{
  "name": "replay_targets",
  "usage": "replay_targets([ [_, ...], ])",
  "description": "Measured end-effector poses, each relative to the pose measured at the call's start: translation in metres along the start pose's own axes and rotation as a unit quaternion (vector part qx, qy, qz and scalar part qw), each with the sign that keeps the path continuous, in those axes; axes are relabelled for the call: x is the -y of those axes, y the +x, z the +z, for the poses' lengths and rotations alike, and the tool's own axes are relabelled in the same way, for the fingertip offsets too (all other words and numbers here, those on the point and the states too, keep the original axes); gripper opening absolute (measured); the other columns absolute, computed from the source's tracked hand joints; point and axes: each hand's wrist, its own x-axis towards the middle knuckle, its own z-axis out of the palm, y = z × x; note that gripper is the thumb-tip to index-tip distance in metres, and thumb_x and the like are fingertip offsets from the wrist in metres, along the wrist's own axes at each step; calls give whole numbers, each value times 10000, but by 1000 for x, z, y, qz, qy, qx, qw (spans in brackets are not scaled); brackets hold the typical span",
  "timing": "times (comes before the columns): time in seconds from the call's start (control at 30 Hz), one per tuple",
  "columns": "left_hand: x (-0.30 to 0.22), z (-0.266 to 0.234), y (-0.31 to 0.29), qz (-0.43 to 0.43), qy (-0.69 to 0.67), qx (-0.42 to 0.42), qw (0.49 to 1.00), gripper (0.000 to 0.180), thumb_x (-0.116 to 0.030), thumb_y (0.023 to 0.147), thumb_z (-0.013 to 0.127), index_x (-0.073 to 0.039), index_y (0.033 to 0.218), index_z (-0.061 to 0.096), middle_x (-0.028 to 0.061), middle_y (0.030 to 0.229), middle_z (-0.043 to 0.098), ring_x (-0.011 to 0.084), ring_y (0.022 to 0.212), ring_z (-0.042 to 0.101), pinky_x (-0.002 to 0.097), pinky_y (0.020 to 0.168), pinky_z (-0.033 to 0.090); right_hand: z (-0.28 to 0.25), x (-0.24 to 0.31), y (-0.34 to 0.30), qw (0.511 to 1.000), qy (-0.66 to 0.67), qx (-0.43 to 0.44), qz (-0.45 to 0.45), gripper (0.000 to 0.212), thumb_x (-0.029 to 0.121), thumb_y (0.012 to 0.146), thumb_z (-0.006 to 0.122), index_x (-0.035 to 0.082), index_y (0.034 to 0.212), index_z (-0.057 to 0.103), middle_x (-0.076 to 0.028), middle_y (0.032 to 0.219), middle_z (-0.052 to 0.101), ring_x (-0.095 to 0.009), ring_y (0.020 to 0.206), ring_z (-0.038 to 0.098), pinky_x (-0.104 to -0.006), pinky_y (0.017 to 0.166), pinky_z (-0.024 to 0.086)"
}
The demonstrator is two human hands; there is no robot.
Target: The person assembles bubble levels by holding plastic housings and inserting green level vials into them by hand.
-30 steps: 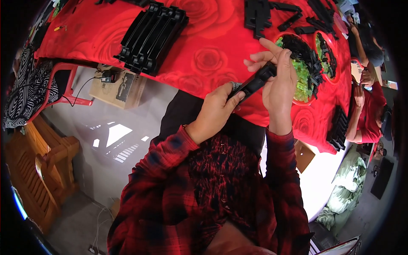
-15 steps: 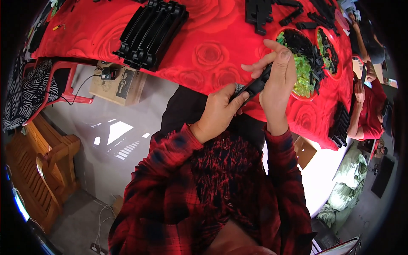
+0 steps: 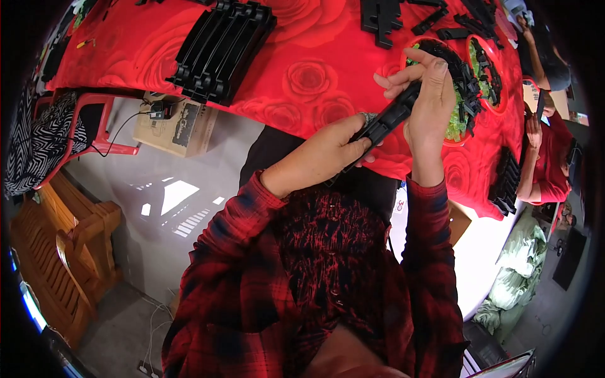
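A long, narrow black plastic part (image 3: 386, 126) slants up to the right between my hands, over the table's near edge. My left hand (image 3: 324, 151) is closed around its lower portion, thumb lying along the top. Beside those fingers shows a grey textured patch that I cannot make out. My right hand (image 3: 432, 107) is around the upper end, thumb raised on the near side and fingers loosely curled past it on the left; its palm hides the tip. Just beyond the right hand stands a round red-rimmed basket (image 3: 463, 143) of small black and yellow-green pieces, partly covered by it.
Black ribbed plastic parts (image 3: 220, 50) are lined up on the red rose-patterned tablecloth (image 3: 309, 79). More black parts (image 3: 381, 22) lie at the far right, near a second basket (image 3: 504, 108). A co-worker in a red shirt (image 3: 554, 179) sits at the right. A cardboard box (image 3: 167, 132) stands under the table.
Both hands have shifted slightly right with the black plastic part. More of its length shows between them, and my right hand now covers more of the basket's left side.
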Motion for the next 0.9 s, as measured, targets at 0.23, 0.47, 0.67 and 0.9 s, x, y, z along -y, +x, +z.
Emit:
replay_targets([
  [0.23,25,12,1,125,238,-109,957,133,-59,977,576,41,1028,505,203,825,592,359,781,633,410,689,491,8,9,-15,996,-67,-2,-51,515,366,1124,264,-97,1153,487,-130,707,626,-201,582,656,-288,623,548],
  [0.47,-1,-24,13,-9,38,73,997,224,-111,1028,511,31,1188,576,28,955,657,100,845,625,251,747,510,-8,7,-10,999,-42,5,-28,466,334,1121,326,-88,1151,521,-142,798,666,-194,647,679,-276,646,544],
  [0.67,-49,-71,25,-112,155,180,965,386,-168,1002,584,-8,1352,549,73,1097,705,76,825,663,216,722,524,-42,49,-25,927,-220,206,223,313,167,1032,572,-38,1266,607,-89,936,679,-134,713,675,-238,616,530],
  [0.9,-69,-75,18,139,226,-3,964,550,-225,1009,621,-36,1495,449,121,1343,609,192,1236,582,322,1055,458,-61,27,-51,956,-106,166,219,369,177,991,661,-49,1280,624,-78,963,661,-138,697,677,-241,599,551],
])
